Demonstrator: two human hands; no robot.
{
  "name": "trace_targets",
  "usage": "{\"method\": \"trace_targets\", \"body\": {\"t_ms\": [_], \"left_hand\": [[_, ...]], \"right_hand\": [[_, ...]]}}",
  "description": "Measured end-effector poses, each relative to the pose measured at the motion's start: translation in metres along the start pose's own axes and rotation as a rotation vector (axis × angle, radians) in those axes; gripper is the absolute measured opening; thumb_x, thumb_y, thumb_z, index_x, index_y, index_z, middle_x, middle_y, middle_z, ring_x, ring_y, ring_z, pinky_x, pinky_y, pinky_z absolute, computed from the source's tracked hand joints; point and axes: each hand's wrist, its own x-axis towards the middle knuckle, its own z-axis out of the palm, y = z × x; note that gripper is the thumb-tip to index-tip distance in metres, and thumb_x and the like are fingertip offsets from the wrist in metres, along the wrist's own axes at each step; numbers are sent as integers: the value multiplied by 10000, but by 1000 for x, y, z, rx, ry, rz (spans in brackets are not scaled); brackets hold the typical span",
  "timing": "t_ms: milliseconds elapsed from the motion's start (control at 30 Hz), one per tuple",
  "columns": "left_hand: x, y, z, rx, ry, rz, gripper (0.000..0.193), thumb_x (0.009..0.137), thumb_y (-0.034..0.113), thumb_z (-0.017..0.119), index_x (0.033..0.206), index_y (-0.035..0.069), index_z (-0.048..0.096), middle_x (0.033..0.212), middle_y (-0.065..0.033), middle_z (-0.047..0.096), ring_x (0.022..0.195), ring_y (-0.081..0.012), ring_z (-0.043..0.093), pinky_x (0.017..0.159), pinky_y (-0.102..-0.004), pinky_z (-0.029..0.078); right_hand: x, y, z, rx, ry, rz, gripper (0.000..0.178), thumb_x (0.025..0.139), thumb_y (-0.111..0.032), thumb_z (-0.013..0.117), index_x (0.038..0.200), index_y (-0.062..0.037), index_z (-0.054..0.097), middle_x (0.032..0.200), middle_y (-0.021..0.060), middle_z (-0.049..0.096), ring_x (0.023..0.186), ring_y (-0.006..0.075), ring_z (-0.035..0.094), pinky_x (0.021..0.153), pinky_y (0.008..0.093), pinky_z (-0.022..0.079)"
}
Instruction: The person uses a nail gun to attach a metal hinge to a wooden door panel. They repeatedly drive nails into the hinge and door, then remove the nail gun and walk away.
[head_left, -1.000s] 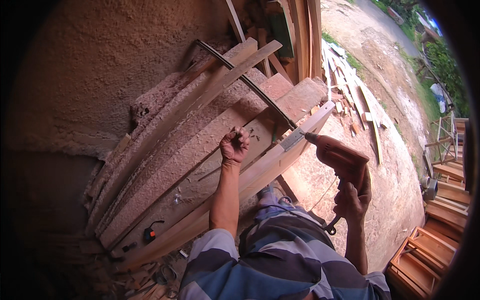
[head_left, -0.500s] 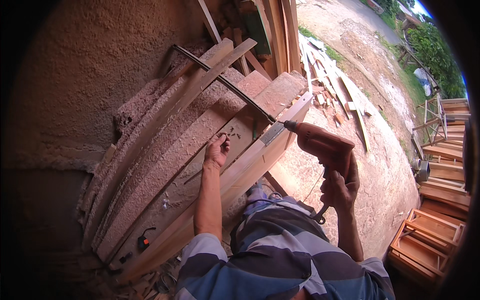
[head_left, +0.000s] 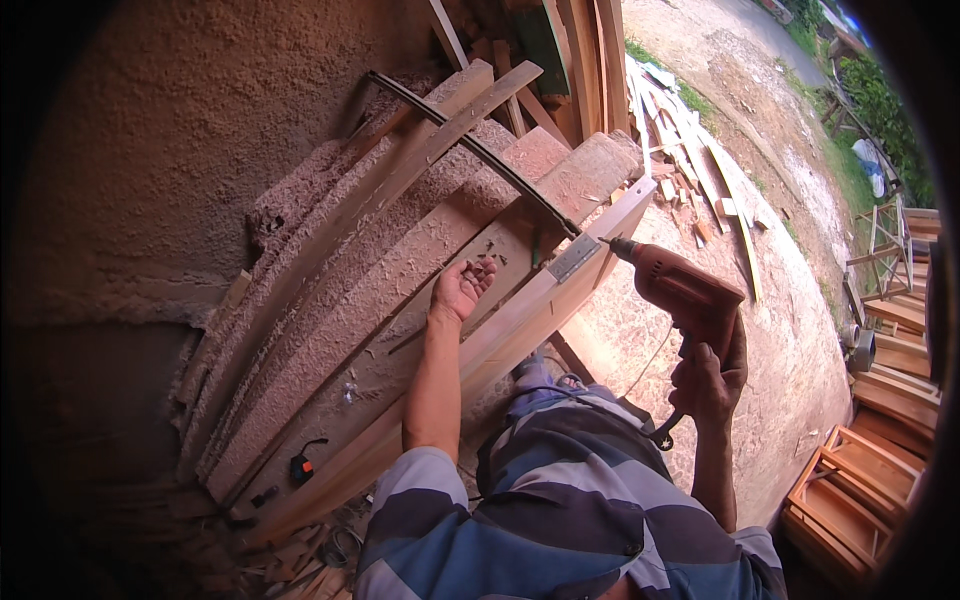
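Note:
My right hand [head_left: 710,375] grips the handle of a reddish electric drill [head_left: 680,288]. Its bit points left at a metal hinge plate [head_left: 573,257] on the edge of a long wooden plank [head_left: 470,360]. My left hand [head_left: 462,287] is held palm up above the sawdust-covered boards, fingers curled, with what look like small screws in it. The drill's cord and a chuck key hang below my right hand.
Several long sawdust-covered boards [head_left: 330,300] lean in a stack across the middle. A dark curved metal strip [head_left: 470,150] lies over them. Offcuts [head_left: 690,160] litter the ground at the upper right. Wooden frames [head_left: 850,490] stand at the lower right. A small black and red tool [head_left: 300,465] lies lower left.
My left hand has turned palm up and risen off the boards. My right hand still holds the drill near the hinge plate; the view has shifted a little.

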Motion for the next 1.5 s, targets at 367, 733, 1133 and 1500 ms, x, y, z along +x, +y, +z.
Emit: {"method": "trace_targets", "body": {"t_ms": [367, 733, 1133, 1500], "left_hand": [[-7, 3, 2, -40, -7, 12, 226, 1058, 197, 434, 951, 38, 552, 1198, -241, 682, 1080, -351, 692, 927, -434, 599], [-104, -16, 13, -70, -166, 375, 66, 986, 70, 601, 1047, 57, 622, 1050, -159, 716, 951, -253, 717, 841, -377, 612], [-312, -208, -26, -357, 441, 650, 453, 1031, 460, 568, 722, 135, 502, 618, 5, 506, 495, -123, 468, 454, -280, 356], [-404, -333, -92, -562, 553, 747, 295, 1046, 324, 566, 1075, 37, 627, 656, 20, 540, 523, -98, 478, 466, -261, 374]], "right_hand": [[6, 7, 8, 55, -91, -24, 707, 999, -104, 582, 1615, -115, 236, 1050, 163, 672, 558, 104, 605, 429, 227, 496], [10, 40, -13, 66, -359, 96, 701, 965, -202, 636, 1535, -46, 260, 978, 134, 642, 580, 122, 581, 471, 259, 480], [2, 52, 33, -206, -1120, 307, 493, 1017, -363, 581, 1300, 23, 464, 727, 78, 585, 474, 117, 475, 443, 246, 419], [-152, 32, 122, -110, -1473, 221, 796, 963, -270, 677, 1590, -43, 243, 894, 69, 645, 605, 116, 613, 510, 245, 497]]}}
